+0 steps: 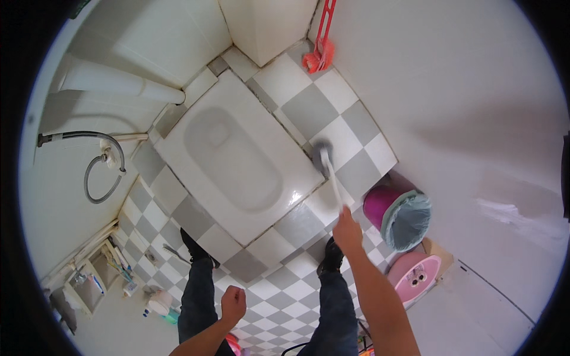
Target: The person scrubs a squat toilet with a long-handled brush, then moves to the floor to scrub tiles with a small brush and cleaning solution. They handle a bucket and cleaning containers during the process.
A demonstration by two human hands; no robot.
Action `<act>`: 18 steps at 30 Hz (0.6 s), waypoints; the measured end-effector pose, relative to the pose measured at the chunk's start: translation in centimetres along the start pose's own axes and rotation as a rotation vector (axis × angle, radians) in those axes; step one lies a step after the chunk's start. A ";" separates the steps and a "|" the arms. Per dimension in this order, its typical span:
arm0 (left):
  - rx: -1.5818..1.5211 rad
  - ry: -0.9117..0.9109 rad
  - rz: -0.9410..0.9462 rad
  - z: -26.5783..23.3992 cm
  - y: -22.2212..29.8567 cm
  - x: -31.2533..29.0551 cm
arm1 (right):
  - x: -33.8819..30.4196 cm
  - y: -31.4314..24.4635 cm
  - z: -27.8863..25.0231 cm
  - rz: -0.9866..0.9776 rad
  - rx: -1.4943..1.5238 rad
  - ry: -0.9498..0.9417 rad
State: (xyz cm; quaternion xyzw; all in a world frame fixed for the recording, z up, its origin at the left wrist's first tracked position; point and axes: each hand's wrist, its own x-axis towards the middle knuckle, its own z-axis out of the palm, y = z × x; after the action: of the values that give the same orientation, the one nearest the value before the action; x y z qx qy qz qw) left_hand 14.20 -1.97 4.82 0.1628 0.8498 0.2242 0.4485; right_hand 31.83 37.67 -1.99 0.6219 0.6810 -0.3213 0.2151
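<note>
My right hand (347,230) is closed round the white handle of a scrubbing brush (330,172). The dark, blurred head of this brush rests on the checkered tiles, close against the right side of a white squat toilet (225,166). Above my left thigh, my left hand (233,304) is curled into a fist, with nothing visible in it. The toilet basin lies ahead of my feet, set into the raised tiled step.
A red brush (319,56) leans in the far corner. Right of my arm stand a magenta bin (380,206) with a pale liner and a pink basin (409,274). A coiled metal hose (104,172) hangs on the left wall, near a white pipe (124,82) and a shelf (86,291).
</note>
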 end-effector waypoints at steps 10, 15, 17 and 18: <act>-0.021 -0.117 -0.053 4.2 -0.8 -1.3 | 12.0 -9.6 -7.5 -0.021 0.058 0.060; 0.070 -0.166 -0.062 3.7 -1.9 -2.4 | 4.9 9.4 -6.8 0.190 -0.011 0.058; 0.082 -0.174 -0.055 3.9 -2.0 -2.1 | 2.7 13.0 -5.1 0.249 -0.014 0.134; 0.097 -0.182 -0.054 3.5 -1.6 -2.0 | 1.8 13.8 -4.1 0.255 0.010 0.208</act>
State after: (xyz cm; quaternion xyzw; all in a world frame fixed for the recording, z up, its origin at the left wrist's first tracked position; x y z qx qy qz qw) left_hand 18.09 -3.48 3.62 0.1810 0.8195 0.1547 0.5213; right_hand 45.62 42.17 -2.71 0.7343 0.6136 -0.2285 0.1794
